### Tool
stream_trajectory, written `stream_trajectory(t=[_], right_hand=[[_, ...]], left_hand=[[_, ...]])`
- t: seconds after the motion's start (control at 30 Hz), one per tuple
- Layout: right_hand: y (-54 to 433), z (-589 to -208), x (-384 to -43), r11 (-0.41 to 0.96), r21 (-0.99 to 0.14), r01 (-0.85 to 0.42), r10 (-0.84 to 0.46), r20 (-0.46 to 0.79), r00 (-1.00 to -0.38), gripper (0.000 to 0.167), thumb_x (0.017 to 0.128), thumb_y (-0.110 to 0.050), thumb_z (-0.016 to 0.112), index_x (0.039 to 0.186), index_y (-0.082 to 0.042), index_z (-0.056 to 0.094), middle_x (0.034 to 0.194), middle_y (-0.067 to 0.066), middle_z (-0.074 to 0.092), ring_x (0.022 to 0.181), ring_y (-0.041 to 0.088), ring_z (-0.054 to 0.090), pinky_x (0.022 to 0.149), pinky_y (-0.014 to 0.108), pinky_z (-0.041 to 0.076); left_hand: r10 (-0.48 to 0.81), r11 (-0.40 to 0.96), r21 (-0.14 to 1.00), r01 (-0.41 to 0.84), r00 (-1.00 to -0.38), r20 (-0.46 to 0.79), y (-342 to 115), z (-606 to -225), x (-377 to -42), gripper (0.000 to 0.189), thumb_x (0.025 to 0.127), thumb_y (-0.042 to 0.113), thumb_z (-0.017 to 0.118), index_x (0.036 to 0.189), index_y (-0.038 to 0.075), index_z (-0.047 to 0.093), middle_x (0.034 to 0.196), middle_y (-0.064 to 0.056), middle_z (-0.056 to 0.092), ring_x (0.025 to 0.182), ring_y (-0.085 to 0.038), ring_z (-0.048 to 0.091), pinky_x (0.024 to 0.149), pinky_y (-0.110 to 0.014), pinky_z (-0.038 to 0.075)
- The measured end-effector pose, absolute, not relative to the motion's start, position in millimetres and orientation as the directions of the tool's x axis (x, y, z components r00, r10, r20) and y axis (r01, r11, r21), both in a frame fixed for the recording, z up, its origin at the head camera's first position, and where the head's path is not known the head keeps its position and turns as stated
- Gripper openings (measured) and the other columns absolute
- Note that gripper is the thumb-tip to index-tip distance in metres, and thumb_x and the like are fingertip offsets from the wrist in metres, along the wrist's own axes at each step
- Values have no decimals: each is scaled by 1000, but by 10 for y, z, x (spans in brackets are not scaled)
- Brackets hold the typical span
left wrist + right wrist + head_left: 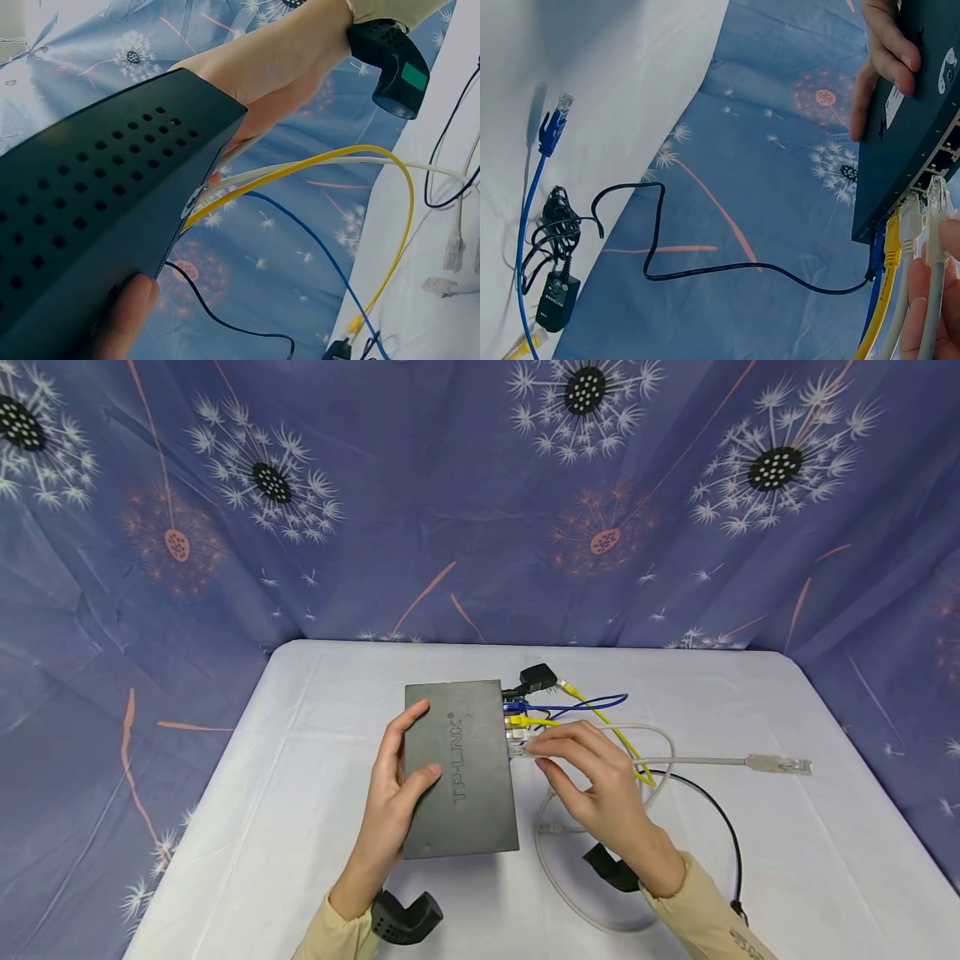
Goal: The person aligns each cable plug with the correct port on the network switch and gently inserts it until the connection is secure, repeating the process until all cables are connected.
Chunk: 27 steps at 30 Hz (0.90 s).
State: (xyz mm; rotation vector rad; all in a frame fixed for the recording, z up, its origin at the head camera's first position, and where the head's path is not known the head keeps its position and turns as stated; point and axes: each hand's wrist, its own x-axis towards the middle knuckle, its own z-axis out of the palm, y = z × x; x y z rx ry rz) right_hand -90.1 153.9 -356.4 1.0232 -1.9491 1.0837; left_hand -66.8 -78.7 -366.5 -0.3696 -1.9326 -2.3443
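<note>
Head view puts the TP-LINK box (480,822) just off the middle toward 6 o'clock, socket edge facing 3 o'clock, apparently raised above the white worktop (862,852). The left hand (393,802) reaches in from 8 o'clock and is clamped on the box, thumb and one finger apart on top, other fingers against the underside; that brace matters, since the push should run straight toward 9 o'clock and a slack hold would likely let the box twist. At 3 o'clock the right hand (600,777) has its fingers pinched together on a clear-tipped plug (936,191) at the socket row; whether it is fully seated I cannot tell. Doing this well probably means keeping the plug square to its socket, matching its latch to the neighbouring plugs, and pressing evenly until it clicks without dragging the cable sideways. As for what the sockets hold, from 12 toward 6 o'clock come what looks like a black lead (757,265), a blue plug (514,706), a yellow plug (517,721) and a seated grey plug (909,214), while in the right wrist view bare sockets (943,161) show toward 1 o'clock from the clear-tipped plug; a black adapter (538,677) lies between 1 and 2 o'clock of the box
</note>
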Motion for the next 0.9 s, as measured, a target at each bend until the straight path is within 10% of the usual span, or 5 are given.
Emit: stream_trajectory(t=[0.9], right_hand=[[1567, -3498, -889, 387, -320, -865, -345, 819, -458, 23, 97, -18, 56, 92, -4, 73, 92, 5, 67, 85, 22, 61, 80, 24, 44]], left_hand=[[120, -199, 963, 184, -970, 210, -791, -3678, -663, 66, 87, -7, 47, 146, 20, 36, 147, -2, 30, 123, -23, 36, 96, -42, 28]])
